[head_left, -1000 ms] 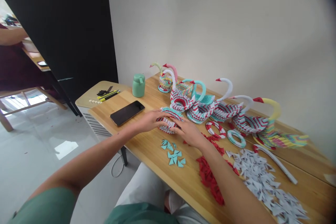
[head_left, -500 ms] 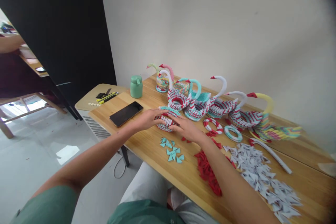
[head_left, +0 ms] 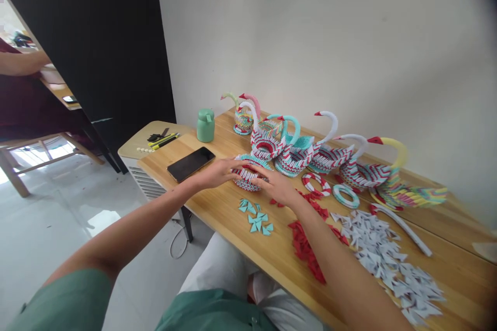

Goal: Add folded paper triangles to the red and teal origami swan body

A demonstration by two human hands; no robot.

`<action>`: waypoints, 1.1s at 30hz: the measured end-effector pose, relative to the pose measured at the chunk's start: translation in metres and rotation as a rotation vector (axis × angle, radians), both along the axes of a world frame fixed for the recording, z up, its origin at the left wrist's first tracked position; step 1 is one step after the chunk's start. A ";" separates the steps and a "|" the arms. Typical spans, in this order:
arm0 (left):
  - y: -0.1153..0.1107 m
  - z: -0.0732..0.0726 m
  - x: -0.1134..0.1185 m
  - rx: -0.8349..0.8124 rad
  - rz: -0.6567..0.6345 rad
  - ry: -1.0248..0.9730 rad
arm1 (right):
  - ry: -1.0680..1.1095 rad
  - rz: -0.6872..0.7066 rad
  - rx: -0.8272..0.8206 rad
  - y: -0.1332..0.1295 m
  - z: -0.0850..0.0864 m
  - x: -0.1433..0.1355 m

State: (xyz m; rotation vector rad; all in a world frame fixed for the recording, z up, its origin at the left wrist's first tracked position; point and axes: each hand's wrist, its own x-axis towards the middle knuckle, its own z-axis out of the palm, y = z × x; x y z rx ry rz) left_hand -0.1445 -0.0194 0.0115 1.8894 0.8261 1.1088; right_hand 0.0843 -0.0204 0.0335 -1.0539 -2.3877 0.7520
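A round bowl of folded paper pieces [head_left: 248, 182], red, white and teal, sits on the wooden table between my two hands. My left hand [head_left: 221, 171] is wrapped on its left side, fingers over the rim. On its right side rests my right hand [head_left: 274, 184], fingers stretched over the near rim and wall. Small teal paper triangles [head_left: 259, 221] lie just in front of the bowl. Red triangles [head_left: 305, 248] are heaped under and beside my right forearm, with a wide pile of white triangles [head_left: 373, 243] farther right.
Several paper swans [head_left: 294, 158] line the back of the wooden table [head_left: 225, 212]. Two paper rings [head_left: 345, 196] and a white paper neck [head_left: 404, 230] lie at the right. A phone [head_left: 191, 164], green cup [head_left: 205, 125] and pens [head_left: 165, 140] are at the left. A person's arm [head_left: 23, 63] shows far left.
The view has shifted slightly, so the scene sits a little farther right. Both hands stay at the bowl, with little visible change in their grip.
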 end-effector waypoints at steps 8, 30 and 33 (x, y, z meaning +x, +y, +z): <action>0.010 -0.008 0.004 -0.100 -0.052 -0.048 | 0.035 -0.020 -0.002 0.007 -0.005 -0.003; -0.001 -0.014 0.008 0.049 0.082 0.057 | 0.076 -0.149 0.135 -0.004 -0.009 0.004; 0.001 -0.016 0.013 0.030 0.047 0.058 | 0.036 -0.124 0.099 -0.002 -0.011 -0.003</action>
